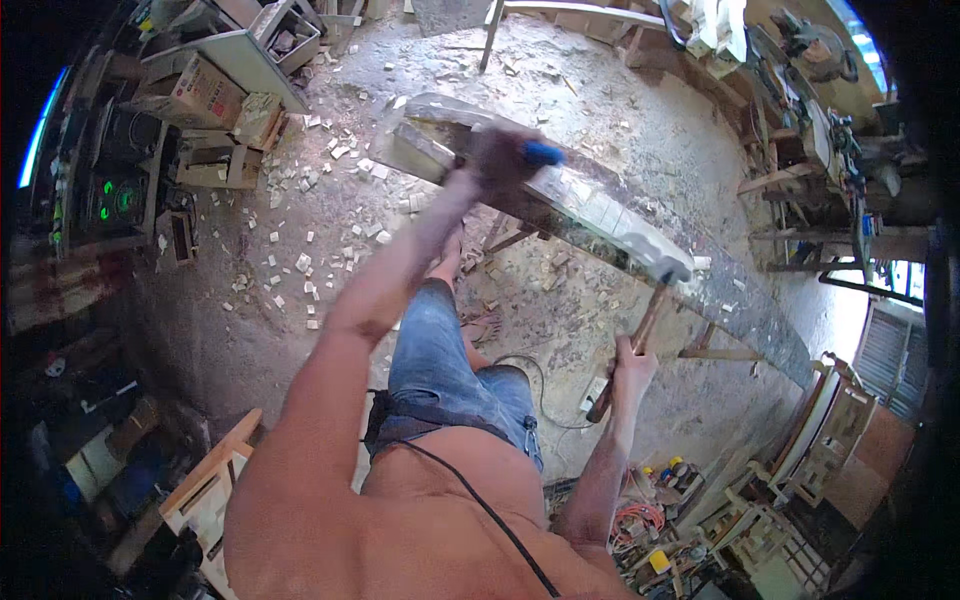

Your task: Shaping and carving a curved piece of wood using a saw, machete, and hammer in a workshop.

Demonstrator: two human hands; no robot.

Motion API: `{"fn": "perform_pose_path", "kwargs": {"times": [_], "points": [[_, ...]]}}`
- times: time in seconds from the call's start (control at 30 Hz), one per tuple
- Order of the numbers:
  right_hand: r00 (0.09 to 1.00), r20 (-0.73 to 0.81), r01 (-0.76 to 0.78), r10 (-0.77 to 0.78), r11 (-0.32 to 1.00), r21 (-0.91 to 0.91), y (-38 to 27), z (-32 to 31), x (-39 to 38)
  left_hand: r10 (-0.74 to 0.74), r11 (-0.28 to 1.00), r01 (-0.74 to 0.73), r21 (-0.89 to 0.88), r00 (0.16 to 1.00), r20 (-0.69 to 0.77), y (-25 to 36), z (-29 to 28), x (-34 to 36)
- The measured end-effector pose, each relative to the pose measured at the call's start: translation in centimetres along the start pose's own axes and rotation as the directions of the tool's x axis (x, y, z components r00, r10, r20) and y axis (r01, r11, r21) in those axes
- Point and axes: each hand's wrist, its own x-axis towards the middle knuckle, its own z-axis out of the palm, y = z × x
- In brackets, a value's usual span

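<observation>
My right hand (632, 368) is wrapped round the wooden handle of a hammer (650, 315). The hammer's metal head is up at the near edge of a long narrow bench (745, 305), blurred by motion. Farther left, my left hand (497, 162) is closed over the bench, dark and smeared. A blue-handled tool (542, 153) sticks out of it to the right; the rest of this tool is hidden. Along the bench top lies a pale length of wood (600, 207) with cross lines on it, running from beside my left hand toward the hammer head.
Wood chips and small offcuts (304, 262) litter the floor left of the bench. Cardboard boxes (200, 92) stand at the far left. A cluttered workbench (810, 130) runs along the right. A dark cable (545, 385) curves over the floor near my legs; wooden frames (765, 540) lean at lower right.
</observation>
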Motion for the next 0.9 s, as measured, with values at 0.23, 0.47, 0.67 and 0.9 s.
{"fn": "perform_pose_path", "kwargs": {"times": [0.23, 0.47, 0.67, 0.9], "points": [[0.976, 0.014, 0.216, -0.215, 0.976, -0.022, -8.1, -2.3, -1.1, -0.066, 0.987, 0.062, 0.146, 0.998, 0.023, 0.7, 3.0, -0.3], [0.776, -0.452, 0.63, -0.44, 0.586, 0.51, -22.6, -8.4, -1.1, -0.066, 0.99, 0.072, 0.122, 0.997, -0.049, -0.8, 2.6, 0.1], [0.778, 0.112, 0.624, -0.618, 0.781, -0.031, -11.5, 10.2, 1.6, -0.089, 0.995, 0.09, 0.031, 0.996, -0.019, 0.3, 3.0, 0.3], [0.898, -0.259, 0.352, -0.357, 0.934, -0.067, -17.7, 2.8, -0.5, -0.093, 0.994, 0.096, 0.051, 0.995, -0.044, -0.5, 1.9, -1.1]]}}
